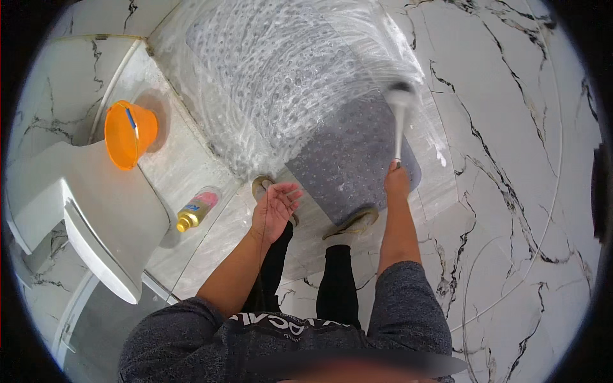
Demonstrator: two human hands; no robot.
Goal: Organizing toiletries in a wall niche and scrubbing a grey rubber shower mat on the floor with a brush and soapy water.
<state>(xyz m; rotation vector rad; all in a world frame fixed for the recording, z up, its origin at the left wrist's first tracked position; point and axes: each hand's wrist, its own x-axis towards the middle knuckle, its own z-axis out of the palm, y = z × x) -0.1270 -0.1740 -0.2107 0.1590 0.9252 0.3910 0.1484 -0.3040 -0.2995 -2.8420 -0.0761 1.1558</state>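
My right hand [397,179] grips the white handle of a brush [400,98]; its head is blurred and lies over the right side of a grey bumpy bath mat [354,153]. White foam [297,81] in curved streaks coats the mat's far part and the floor tiles around it. My left hand [276,210] holds nothing; it is raised palm up with the fingers loosely bent, above my left foot and beside the mat's near left edge.
An orange bucket [131,135] and a bottle with a gold cap [198,209] are at the left, near a white washbasin [105,210]. My sandalled feet [353,222] stand at the mat's near end. A thin pale hose [550,215] curves along the marbled wall at right.
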